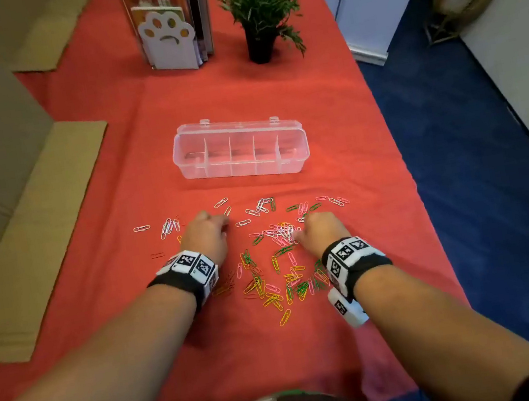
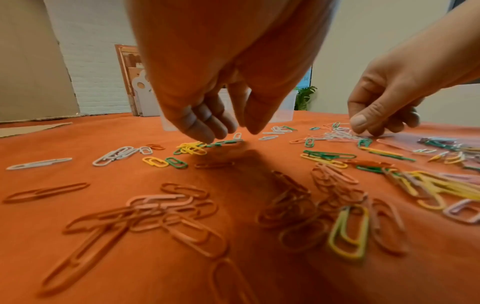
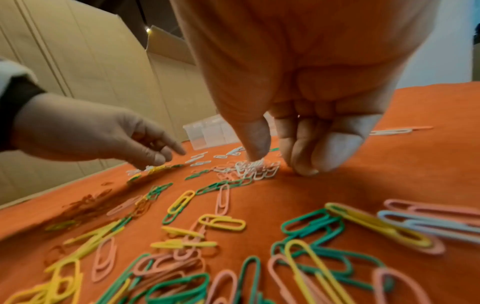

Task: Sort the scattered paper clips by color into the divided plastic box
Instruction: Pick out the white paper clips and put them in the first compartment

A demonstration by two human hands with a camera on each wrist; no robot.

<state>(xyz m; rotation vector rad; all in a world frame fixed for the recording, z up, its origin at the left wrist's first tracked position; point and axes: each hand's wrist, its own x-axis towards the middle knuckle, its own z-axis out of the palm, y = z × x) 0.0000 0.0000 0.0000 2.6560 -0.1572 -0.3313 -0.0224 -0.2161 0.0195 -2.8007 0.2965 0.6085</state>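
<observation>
Paper clips (image 1: 277,267) in white, pink, yellow, green and red lie scattered on the red cloth, in front of the clear divided box (image 1: 241,169), whose compartments look empty. My left hand (image 1: 222,224) hovers over the left part of the scatter. Its fingers hang loosely curled, tips touching yellow and green clips (image 2: 193,147), thumb apart, nothing held (image 2: 231,131). My right hand (image 1: 298,235) is down on a heap of white clips (image 3: 255,169). The thumb presses on the heap and the curled fingers (image 3: 303,164) stand on the cloth beside it.
Behind the box stand a white paw-shaped bookend with books (image 1: 168,42) and a potted plant (image 1: 260,10). Flat cardboard (image 1: 36,236) lies along the table's left side. The table's right edge drops to blue floor (image 1: 476,166).
</observation>
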